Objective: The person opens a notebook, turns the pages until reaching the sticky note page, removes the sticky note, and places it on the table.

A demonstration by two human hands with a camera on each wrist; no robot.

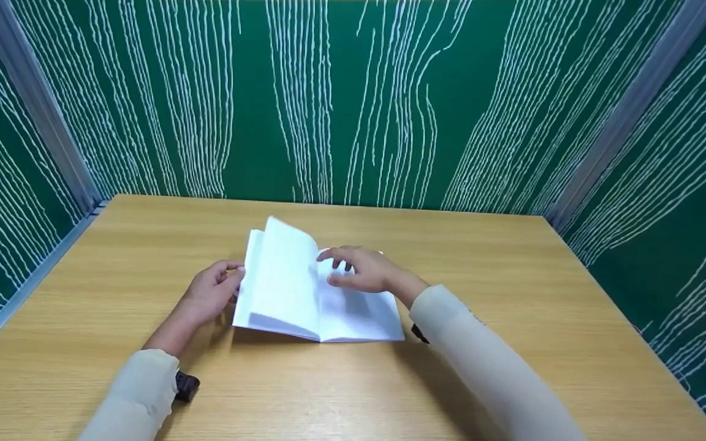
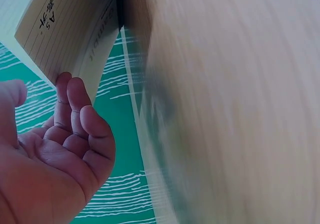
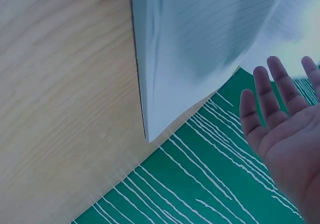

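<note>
Nearest my head camera, pale sleeves (image 1: pixel 488 355) stretch over the wooden table (image 1: pixel 549 306). I see an open ruled notebook (image 1: pixel 323 309) between both hands, facing the middle of the table's far edge. The left hand (image 1: pixel 209 291) touches the notebook's left edge with relaxed fingers, thumb apart; the right hand (image 1: pixel 365 269), fingers spread, hovers above the right page beside a raised leaf (image 1: pixel 285 263).

One lined notebook (image 1: pixel 285 275); one wooden tabletop (image 1: pixel 512 294). One left grip (image 1: pixel 209 291) and one right grip (image 1: pixel 365 269), two bare hands in all. Two pale sleeves (image 1: pixel 129 398), two black wrist devices (image 1: pixel 187 387), two grey corner posts (image 1: pixel 40 92). Three green walls (image 1: pixel 255 110), their white lines (image 1: pixel 331 110) too numerous to count.
</note>
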